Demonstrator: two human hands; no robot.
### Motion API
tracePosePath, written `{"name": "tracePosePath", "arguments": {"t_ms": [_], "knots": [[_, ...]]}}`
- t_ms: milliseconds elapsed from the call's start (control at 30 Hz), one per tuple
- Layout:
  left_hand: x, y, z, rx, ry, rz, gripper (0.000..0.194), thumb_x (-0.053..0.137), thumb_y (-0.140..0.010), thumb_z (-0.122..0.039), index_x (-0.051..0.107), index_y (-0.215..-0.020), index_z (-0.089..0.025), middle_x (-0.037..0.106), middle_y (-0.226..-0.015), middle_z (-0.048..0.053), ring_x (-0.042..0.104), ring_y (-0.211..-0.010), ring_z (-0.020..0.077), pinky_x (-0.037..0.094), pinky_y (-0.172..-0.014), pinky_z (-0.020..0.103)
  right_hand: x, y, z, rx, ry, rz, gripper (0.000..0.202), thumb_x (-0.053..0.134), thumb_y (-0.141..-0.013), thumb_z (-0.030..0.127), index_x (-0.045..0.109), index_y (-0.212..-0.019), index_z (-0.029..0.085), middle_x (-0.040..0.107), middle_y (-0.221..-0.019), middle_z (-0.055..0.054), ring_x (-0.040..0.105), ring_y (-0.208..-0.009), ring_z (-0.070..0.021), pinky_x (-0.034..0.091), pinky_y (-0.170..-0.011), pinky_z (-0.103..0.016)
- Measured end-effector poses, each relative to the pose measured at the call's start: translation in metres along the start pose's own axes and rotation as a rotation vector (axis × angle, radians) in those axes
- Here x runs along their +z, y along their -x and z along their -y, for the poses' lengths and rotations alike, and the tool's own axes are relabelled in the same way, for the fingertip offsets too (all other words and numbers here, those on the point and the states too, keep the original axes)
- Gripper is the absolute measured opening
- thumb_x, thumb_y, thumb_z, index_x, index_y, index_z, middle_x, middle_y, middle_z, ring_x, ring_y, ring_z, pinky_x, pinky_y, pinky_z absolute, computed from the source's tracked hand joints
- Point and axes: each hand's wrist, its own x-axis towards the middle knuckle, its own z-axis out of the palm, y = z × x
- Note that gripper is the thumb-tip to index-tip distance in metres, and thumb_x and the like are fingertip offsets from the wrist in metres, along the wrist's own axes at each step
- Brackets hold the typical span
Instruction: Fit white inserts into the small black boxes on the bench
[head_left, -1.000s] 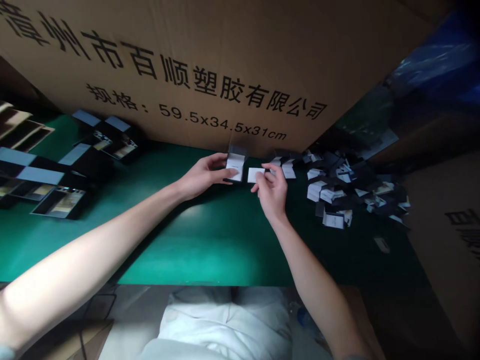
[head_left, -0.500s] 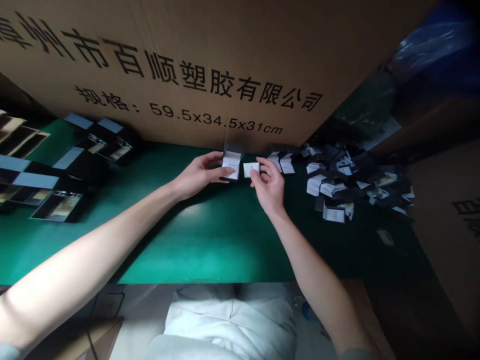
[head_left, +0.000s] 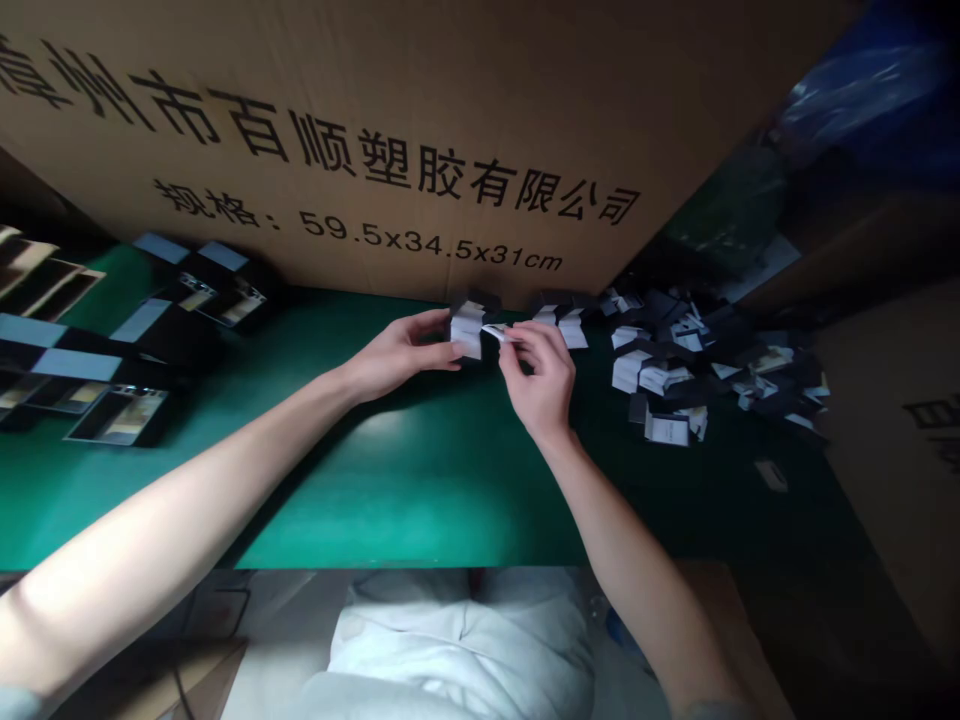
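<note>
My left hand [head_left: 401,355] grips a small open box [head_left: 466,325], dark outside and white inside, by its left side. Its thumb lies along the near edge. Close on the right, my right hand [head_left: 541,372] pinches a small white card or folded paper [head_left: 496,332] between thumb and fingers. That white piece is tilted nearly edge-on, its left end at the box's right side; whether the two touch, I cannot tell. Two similar open boxes [head_left: 571,325] stand just behind my right hand.
A large printed cardboard carton [head_left: 360,80] rises behind the green table [head_left: 360,470]. Several small dark boxes and white papers are heaped to the right [head_left: 705,350]. Larger black boxes with pale tops [head_left: 127,400] stand at left, near stacked brown pieces [head_left: 52,280].
My right hand has turned the white piece from face-up to nearly edge-on. My left thumb has drawn back from the box's white inside towards its near edge.
</note>
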Motion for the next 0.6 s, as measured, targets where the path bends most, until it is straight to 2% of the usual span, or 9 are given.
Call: {"name": "tracePosePath", "arguments": {"t_ms": [133,333,600], "knots": [[-0.0011,0.0003,0.0003,0.003,-0.011,0.052,0.067,0.099,-0.071,-0.029,0.076,-0.134,-0.017,0.080,-0.126,0.012,0.077,-0.104,0.0227,0.066,-0.092,0.034,-0.0009,0.0001,0.0054,-0.118,0.057,-0.016,0.014,0.065,-0.100,0.018,0.077,-0.103,0.023,0.066,-0.106,-0.007,0.074,-0.092,-0.0154,0.070,-0.078,-0.027],[-0.0020,-0.0010,0.0010,0.012,-0.036,0.069,0.068,0.099,-0.072,-0.029,0.075,-0.136,-0.019,0.080,-0.126,0.010,0.077,-0.102,0.0203,0.064,-0.095,0.033,-0.0006,0.0021,0.0078,-0.119,0.054,0.034,0.014,0.067,-0.100,0.017,0.079,-0.105,0.022,0.068,-0.099,-0.005,0.073,-0.086,-0.0133,0.068,-0.071,-0.022],[-0.0035,-0.0010,0.0011,0.037,-0.129,0.110,0.069,0.097,-0.074,-0.033,0.074,-0.137,-0.020,0.078,-0.133,0.011,0.076,-0.107,0.0233,0.063,-0.100,0.038,0.0003,0.0041,0.0098,-0.145,0.065,0.085,0.015,0.066,-0.101,0.016,0.079,-0.106,0.021,0.069,-0.099,-0.005,0.069,-0.075,-0.0103,0.060,-0.057,-0.018]]}}
